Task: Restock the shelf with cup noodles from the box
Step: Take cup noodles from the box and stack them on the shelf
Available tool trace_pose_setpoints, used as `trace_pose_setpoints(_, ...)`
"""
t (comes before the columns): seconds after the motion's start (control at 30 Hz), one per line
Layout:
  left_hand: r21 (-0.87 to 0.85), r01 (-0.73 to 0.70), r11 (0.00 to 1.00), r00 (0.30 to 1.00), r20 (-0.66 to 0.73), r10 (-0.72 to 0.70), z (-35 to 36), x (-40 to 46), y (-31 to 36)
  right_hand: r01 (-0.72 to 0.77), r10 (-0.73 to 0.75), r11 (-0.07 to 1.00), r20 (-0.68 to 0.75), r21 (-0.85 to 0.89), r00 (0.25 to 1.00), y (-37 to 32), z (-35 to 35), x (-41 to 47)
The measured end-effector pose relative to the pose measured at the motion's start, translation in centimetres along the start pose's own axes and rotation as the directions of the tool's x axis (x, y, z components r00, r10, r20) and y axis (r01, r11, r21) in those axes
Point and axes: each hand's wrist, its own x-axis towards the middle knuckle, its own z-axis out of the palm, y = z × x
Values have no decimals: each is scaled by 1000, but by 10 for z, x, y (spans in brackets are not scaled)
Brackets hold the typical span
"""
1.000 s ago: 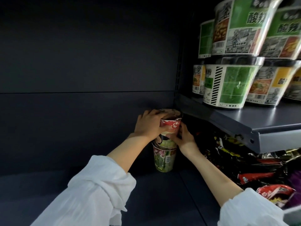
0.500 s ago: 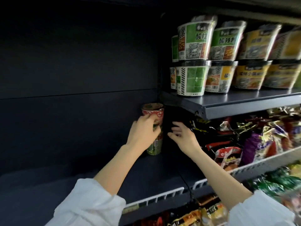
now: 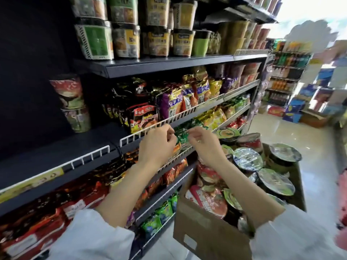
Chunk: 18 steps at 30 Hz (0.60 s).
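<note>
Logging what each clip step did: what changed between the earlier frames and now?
Both hands let go of the stacked cups and drew back from the shelf toward the box; the left hand and right hand now hover empty in front of the wire rail. The two cups stayed stacked at the back of the shelf.

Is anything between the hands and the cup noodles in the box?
Nothing visible. Both the left hand and right hand hover empty in front of the wire shelf rail, and the cup noodles lie uncovered in the open cardboard box just to the right.
</note>
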Motion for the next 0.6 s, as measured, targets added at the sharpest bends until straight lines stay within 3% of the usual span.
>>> trace_pose_setpoints(0.23,75,-5,997,977,211,-11,91,-8,71,-145,153,965,24,-220,988,105,-71,-18)
trace_pose_setpoints(0.4,222,-41,974,857,510,-80,159,3,89,-101,251,889,289,-447,924,176,-91,2)
trace_pose_setpoints(0.5,369,-55,928,842,517,-156,190,9,84,20,228,853,407,-522,884,206,-94,15)
trace_pose_setpoints(0.6,471,18,882,832,482,-275,208,6,78,105,206,804,440,-585,874,227,-94,23)
